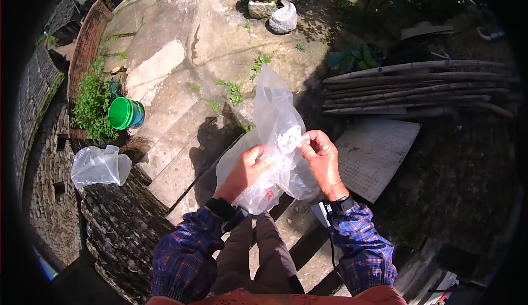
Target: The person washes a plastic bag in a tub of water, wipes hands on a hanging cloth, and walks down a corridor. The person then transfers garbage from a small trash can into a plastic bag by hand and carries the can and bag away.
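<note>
Shining in patches, translucent plastic bag (281,163), crumpled, red marks (269,195) below

The held bag (273,104) was glossy plastic (crinkled, translucent); the bucket (136,116) looked smooth plastic, the sleeves (186,253) cloth, the paving (165,19) rough.

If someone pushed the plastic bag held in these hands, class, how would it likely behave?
The plastic bag is probably floppy: it creases and bunches around the left hand and right hand. It is likely light for its size, as its film looks thin and translucent.
</note>
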{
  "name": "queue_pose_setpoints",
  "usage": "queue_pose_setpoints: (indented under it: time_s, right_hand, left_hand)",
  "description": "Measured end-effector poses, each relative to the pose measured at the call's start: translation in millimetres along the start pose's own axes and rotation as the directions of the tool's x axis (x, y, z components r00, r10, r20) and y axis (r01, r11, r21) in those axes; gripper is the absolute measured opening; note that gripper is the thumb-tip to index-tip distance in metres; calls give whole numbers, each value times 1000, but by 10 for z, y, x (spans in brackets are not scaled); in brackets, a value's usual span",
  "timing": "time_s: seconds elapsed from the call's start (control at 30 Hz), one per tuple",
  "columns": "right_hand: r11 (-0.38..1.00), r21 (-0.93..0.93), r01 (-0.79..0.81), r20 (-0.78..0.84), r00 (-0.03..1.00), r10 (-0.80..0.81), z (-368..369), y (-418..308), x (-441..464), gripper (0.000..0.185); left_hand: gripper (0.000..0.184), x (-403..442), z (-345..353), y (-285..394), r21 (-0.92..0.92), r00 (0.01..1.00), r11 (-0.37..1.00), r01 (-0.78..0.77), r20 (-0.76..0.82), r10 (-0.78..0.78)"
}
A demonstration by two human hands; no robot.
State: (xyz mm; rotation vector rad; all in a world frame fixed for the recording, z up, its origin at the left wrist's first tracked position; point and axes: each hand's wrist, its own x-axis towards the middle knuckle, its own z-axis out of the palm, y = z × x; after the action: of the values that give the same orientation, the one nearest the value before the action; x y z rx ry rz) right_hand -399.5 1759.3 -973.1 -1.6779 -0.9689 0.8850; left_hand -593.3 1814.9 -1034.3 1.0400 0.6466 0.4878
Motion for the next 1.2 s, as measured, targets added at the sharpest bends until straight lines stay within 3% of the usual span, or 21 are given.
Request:
queue_pose_setpoints:
  time_s: [0.07,0.1,0.2,0.27,0.33,0.4,0.47,0.53,0.57,0.6,0.67,0.77,0.9,0.93,0.97,1.1,1.17,1.2]
  right_hand:
    - [999,-2,-35,-31,999,35,-13,16,16,11]
    - [999,-4,-37,-31,999,37,-14,17,34,11]
    - [995,-105,-3,-53,999,-3,-3,-10,83,15]
    - [979,-204,30,-61,997,-43,16,-53,87,17]
    - [971,-233,57,-36,997,-68,48,-156,99,18]
    - [948,-294,122,15,992,-123,69,-165,105,18]
    - [929,-338,153,31,988,-152,102,-137,99,18]
    - [934,-331,139,38,990,-134,88,-146,92,18]
    - [940,-317,124,44,992,-116,98,-142,78,18]
    - [941,-315,121,45,993,-113,93,-133,67,18]
    - [942,-305,141,104,988,-114,67,-108,57,18]
    - [953,-203,226,130,971,-202,60,-15,45,14]
    - [964,-180,198,94,979,-183,53,60,20,8]
    - [992,120,-42,33,999,39,65,63,8,11]
    - [872,415,-259,42,963,266,76,67,-10,16]
    - [880,334,-338,49,938,342,-63,157,24,18]
    - [998,-47,-39,7,999,40,-63,311,31,17]
    - [996,-71,47,-52,997,-51,32,89,27,18]
  left_hand:
    - [20,-13,-49,40,506,937,860,-66,-266,228]
    - [20,-40,-58,165,503,937,862,-65,-266,225]
    - [26,-117,-39,528,713,819,689,-133,-312,481]
    - [29,-132,30,643,902,744,391,-184,-133,655]
    - [30,-50,61,600,922,786,342,-180,-74,613]
    - [31,41,62,490,938,898,321,-127,-28,439]
    - [33,113,4,364,926,896,357,-121,-53,441]
    - [36,120,0,448,874,812,486,15,-294,504]
    - [38,101,-1,488,860,791,510,-5,-308,528]
    - [38,106,29,512,861,793,509,-2,-309,526]
    - [29,149,103,543,813,801,558,-168,-218,558]
    - [20,226,33,394,746,851,638,-191,-199,486]
    - [13,208,16,338,645,867,731,-222,-213,451]
    - [13,192,31,290,630,866,743,-224,-220,448]
    - [12,179,35,247,616,866,755,-226,-227,445]
    - [11,155,21,195,588,840,756,-288,-223,494]
    - [8,125,70,221,626,863,731,-272,-177,473]
    - [8,117,98,220,625,864,731,-273,-176,472]
